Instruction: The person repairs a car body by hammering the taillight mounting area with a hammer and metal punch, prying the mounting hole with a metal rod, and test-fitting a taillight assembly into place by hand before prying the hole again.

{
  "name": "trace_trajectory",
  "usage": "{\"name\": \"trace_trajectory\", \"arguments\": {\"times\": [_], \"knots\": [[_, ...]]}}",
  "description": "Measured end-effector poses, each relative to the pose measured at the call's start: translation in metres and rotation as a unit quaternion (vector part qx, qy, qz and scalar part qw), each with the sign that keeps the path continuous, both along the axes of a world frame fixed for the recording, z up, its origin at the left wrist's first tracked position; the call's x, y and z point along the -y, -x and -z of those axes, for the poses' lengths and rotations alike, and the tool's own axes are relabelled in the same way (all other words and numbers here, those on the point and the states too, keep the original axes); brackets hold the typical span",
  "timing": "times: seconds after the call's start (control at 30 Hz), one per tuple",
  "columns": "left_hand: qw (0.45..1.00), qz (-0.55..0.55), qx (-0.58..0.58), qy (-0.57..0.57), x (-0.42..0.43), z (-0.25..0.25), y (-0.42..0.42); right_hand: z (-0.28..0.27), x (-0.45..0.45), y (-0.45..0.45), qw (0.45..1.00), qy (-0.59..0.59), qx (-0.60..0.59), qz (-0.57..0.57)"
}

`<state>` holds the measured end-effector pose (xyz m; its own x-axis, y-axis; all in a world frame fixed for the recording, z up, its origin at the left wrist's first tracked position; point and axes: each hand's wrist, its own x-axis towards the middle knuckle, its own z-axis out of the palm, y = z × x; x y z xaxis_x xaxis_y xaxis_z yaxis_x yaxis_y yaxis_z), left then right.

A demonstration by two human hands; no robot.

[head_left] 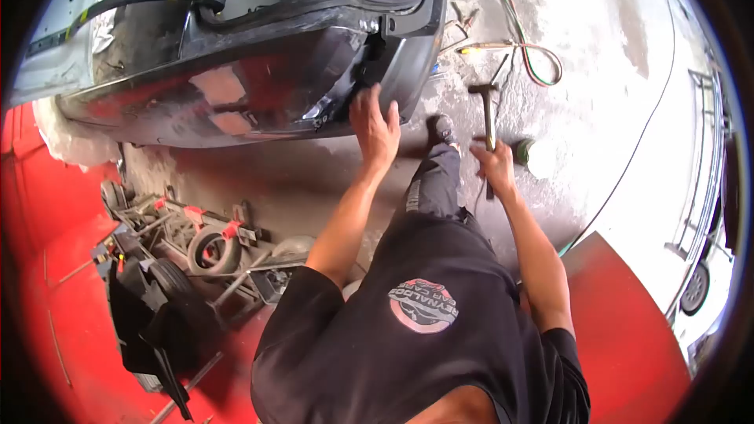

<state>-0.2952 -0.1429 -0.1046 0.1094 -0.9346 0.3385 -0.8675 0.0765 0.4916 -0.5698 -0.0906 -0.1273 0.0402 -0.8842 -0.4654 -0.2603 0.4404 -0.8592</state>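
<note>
Concrete floor (597, 110), pale and stained, seen ahead and to the right of the right hand (496, 163); the widest room for movement is offered on that side. Movement ahead of the left hand (375, 129) is bounded by the dark car (298, 63), its lower edge running off to that hand's left. Red floor (71, 283) noted farther left and behind, with metal parts and a tyre (232, 261) heaped near it. Beyond the right hand, red and green hoses (518, 31) are looped on the concrete; close to its right, a small green object (524, 153) is set down.

Car: glossy black bodywork, scuffed grey in places, marked by two dull pinkish-brown patches left of the left hand. Left fingers are spread apart, nothing seen gripped, at the car's corner beside a dark gap; contact cannot be told. Hammer (488, 114): dark, dull head, held beyond the right hand; handle enclosed by the curled fingers, its end left jutting below. Hammer and car are kept apart.

Writing: "REYNALDOS CAR CARE" read on a round shirt logo (424, 306), between and behind the hands; smaller script not made out.
</note>
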Motion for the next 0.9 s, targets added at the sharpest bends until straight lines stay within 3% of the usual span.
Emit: {"name": "trace_trajectory", "arguments": {"times": [0.03, 0.1, 0.23, 0.27, 0.3, 0.4, 0.43, 0.47, 0.57, 0.67, 0.77, 0.9], "knots": [[0.999, -0.026, 0.021, 0.008, 0.018, 0.002, -0.003, -0.009, 0.03, -0.013, 0.999, -0.028, 0.003, 0.03], [0.997, -0.062, 0.037, 0.007, 0.055, 0.004, -0.001, 0.01, 0.075, -0.029, 0.996, 0.08, 0.037, -0.006], [0.994, -0.089, 0.017, -0.056, 0.093, 0.011, 0.011, 0.029, 0.145, -0.075, 0.977, 0.077, 0.195, 0.041], [0.992, -0.095, 0.014, -0.082, 0.1, 0.023, 0.012, 0.043, 0.163, -0.075, 0.985, 0.135, 0.09, -0.054], [0.989, -0.102, 0.011, -0.11, 0.106, 0.03, 0.013, 0.019, 0.174, -0.084, 0.982, 0.152, 0.091, -0.059], [0.98, -0.115, 0.017, -0.159, 0.12, 0.01, 0.019, 0.042, 0.191, -0.099, 0.959, 0.248, 0.022, -0.137], [0.977, -0.123, 0.015, -0.172, 0.122, 0.009, 0.02, 0.039, 0.192, -0.103, 0.969, 0.196, 0.022, -0.152], [0.977, -0.123, 0.007, -0.174, 0.121, 0.015, 0.021, 0.051, 0.188, -0.107, 0.94, 0.293, -0.03, -0.17], [0.974, -0.134, 0.002, -0.181, 0.122, 0.032, 0.018, 0.012, 0.195, -0.114, 0.981, 0.099, 0.091, -0.139], [0.966, -0.153, 0.047, -0.203, 0.114, 0.033, 0.02, 0.013, 0.193, -0.112, 0.981, 0.042, 0.152, -0.112], [0.964, -0.167, -0.012, -0.208, 0.128, -0.018, 0.041, 0.049, 0.193, -0.102, 0.962, -0.012, 0.264, -0.076], [0.985, -0.017, 0.131, -0.111, 0.153, -0.058, 0.077, 0.064, 0.206, -0.076, 0.927, -0.056, 0.366, -0.067]]}}
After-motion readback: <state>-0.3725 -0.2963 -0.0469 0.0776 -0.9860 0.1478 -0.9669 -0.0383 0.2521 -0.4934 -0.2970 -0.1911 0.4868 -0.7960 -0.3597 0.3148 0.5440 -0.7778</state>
